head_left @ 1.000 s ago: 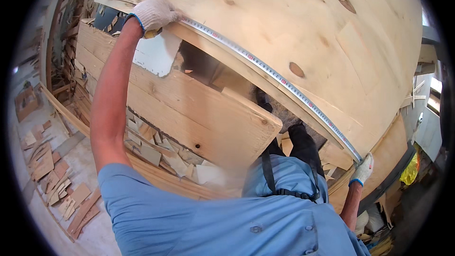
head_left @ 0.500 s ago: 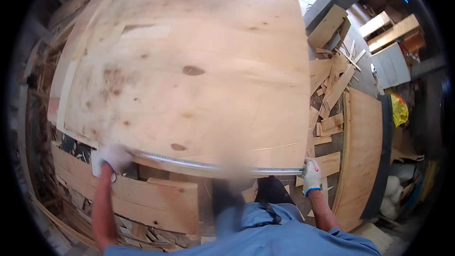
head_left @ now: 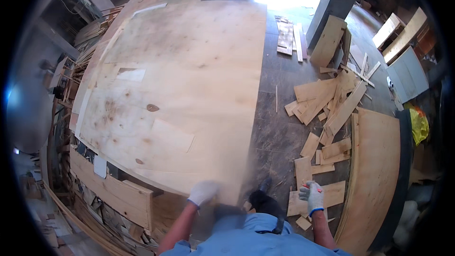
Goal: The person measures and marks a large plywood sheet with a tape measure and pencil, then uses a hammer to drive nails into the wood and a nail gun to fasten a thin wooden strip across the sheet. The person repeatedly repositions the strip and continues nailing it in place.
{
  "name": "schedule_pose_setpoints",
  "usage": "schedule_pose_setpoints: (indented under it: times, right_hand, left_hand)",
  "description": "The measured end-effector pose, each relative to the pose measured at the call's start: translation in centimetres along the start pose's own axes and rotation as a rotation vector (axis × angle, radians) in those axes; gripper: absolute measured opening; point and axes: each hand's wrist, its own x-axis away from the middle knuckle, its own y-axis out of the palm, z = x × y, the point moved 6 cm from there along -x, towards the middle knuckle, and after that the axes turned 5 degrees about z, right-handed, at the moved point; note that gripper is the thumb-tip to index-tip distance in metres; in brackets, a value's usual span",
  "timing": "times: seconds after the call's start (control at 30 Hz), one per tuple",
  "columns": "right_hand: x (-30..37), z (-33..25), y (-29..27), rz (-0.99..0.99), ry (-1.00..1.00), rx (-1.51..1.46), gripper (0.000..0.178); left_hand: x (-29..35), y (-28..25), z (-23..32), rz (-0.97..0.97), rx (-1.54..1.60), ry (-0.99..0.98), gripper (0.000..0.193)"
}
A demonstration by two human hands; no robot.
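Observation:
A large pale plywood sheet (head_left: 189, 71) with dark knots and stains lies in front of me. My left hand (head_left: 204, 193), in a whitish work glove, is at the sheet's near edge, close to its right corner. Motion blurs its fingers, so whether it holds anything is hidden. Off the sheet's right side, above the floor, my right hand (head_left: 313, 198) wears a similar glove with a blue cuff. Its fingers are curled around a thin red stick-like thing (head_left: 318, 190), too small to name. No measuring tape shows.
Wood offcuts (head_left: 327, 95) lie heaped on the dark floor (head_left: 270, 137) to the right. Beyond them a panel (head_left: 374, 170) stands on edge, with a grey pillar (head_left: 334, 9) farther back. A plank (head_left: 109, 185) and scraps are under the sheet's near left side.
The silver measuring tape stretched along the near edge between my hands is out of sight. My left hand has moved right along the edge. The sheet now appears farther left in view.

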Motion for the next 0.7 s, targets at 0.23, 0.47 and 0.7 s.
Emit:
schedule_pose_setpoints:
  times: [0.23,0.47,0.7]
  right_hand:
    - [-5.0,-16.6,0.7,-0.043,-0.781,0.348,0.043]
    - [8.3,-36.1,15.3,-0.764,-0.822,0.023,0.027]
    - [12.6,-49.7,22.7,-1.608,-0.986,-0.134,0.028]
  left_hand:
    - [-1.4,0.1,0.4,0.118,0.273,-0.295,0.052]
    - [-2.3,-0.8,1.2,0.209,0.34,-0.447,0.05]
    - [-17.2,-7.6,17.4,0.276,0.935,-0.442,0.042]
